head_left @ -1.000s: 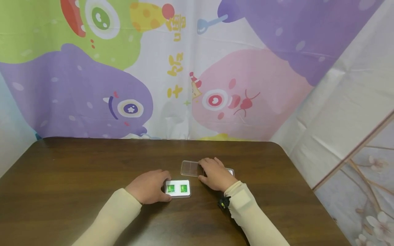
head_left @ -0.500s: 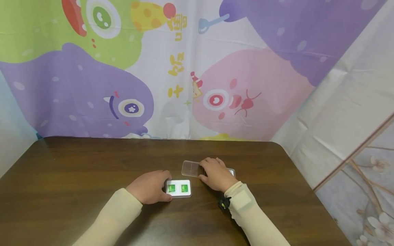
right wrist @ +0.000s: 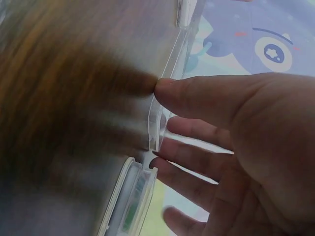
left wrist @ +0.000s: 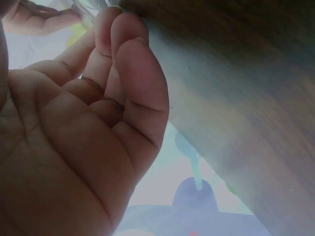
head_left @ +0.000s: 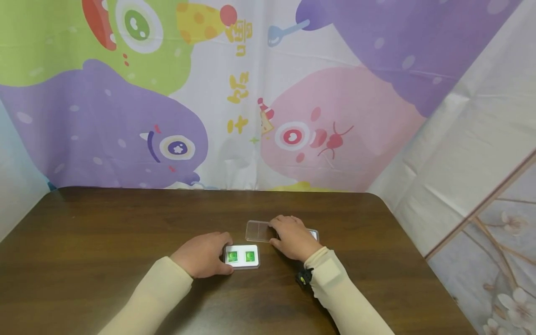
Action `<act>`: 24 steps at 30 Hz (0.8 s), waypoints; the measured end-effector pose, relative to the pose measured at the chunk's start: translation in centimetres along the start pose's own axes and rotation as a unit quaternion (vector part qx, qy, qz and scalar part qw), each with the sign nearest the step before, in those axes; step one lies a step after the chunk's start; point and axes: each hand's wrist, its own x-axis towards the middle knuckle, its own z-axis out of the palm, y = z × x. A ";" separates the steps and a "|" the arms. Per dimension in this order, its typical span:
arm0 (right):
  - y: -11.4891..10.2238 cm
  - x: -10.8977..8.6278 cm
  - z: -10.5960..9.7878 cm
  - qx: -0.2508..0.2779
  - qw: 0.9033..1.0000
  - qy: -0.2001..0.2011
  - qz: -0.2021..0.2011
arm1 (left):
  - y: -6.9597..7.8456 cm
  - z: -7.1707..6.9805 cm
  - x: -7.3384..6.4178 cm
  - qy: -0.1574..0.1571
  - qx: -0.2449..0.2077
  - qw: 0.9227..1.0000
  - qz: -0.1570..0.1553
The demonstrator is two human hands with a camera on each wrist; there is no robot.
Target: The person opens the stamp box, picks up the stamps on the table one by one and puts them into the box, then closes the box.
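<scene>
My left hand (head_left: 202, 256) grips the left end of a small flat white box (head_left: 256, 265) that bears two green squares on its top. To the right and a little farther back, my right hand (head_left: 295, 237) holds a clear plastic lid (head_left: 256, 231), thumb at one edge and fingertips at the other. In the right wrist view, the thumb (right wrist: 170, 93) touches the lid's edge. A second case (head_left: 315, 234) with a clear cover lies mostly hidden under the right hand; green shows through its side. The left wrist view shows the left fingers (left wrist: 140, 78) curled, the box hidden.
A dark brown wooden table (head_left: 125, 223) bears both boxes. Behind it hangs a cartoon-printed cloth (head_left: 234, 163), with a pale floral sheet (head_left: 494, 242) on the right. A black band (head_left: 304, 276) is on the right wrist.
The clear lid's left end sits very slightly nearer the person. Both hands and the white box have stayed almost in place.
</scene>
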 end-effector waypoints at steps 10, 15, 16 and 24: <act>0.2 0.0 0.1 0.029 0.999 0.044 -0.011 | 0.0 0.0 -0.1 0.004 0.001 1.000 0.001; 0.1 -0.1 -0.1 0.043 0.997 0.064 -0.011 | 0.0 0.0 -0.1 0.002 0.001 1.000 -0.002; 0.1 -0.1 -0.2 0.047 0.997 0.066 -0.011 | 0.0 0.0 0.0 0.002 0.001 1.000 -0.002; -0.7 -0.1 -0.8 0.099 0.993 0.038 -0.045 | -0.4 -0.1 0.1 -0.011 -0.015 1.000 -0.018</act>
